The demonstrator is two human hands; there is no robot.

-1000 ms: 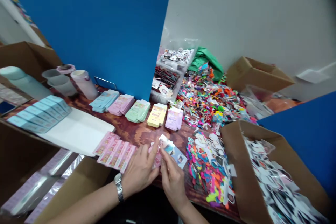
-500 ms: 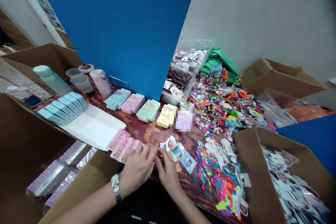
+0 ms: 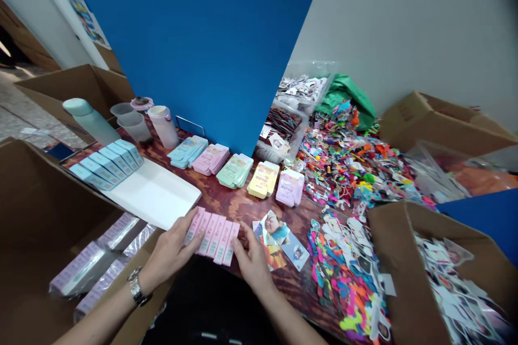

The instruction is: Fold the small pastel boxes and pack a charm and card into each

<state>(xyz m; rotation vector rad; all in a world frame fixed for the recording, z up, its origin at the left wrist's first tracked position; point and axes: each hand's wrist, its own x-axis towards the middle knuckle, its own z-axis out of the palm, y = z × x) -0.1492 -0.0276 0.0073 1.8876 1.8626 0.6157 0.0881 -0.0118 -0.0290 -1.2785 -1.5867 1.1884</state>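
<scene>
Your left hand (image 3: 170, 252) and right hand (image 3: 251, 263) stand open, fingers touching opposite ends of a row of pink flat cartons (image 3: 214, 238), holding none. Photo cards (image 3: 280, 240) lie just right; a cardboard box (image 3: 399, 275) farther right holds cut-out photo tags (image 3: 457, 294).

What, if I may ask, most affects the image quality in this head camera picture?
In the head view, the wide lens slants the blue panel, the top right corner falls dark, and the plastic sleeves show glare, while the left hand, right hand and pink boxes look fairly sharp.
</scene>
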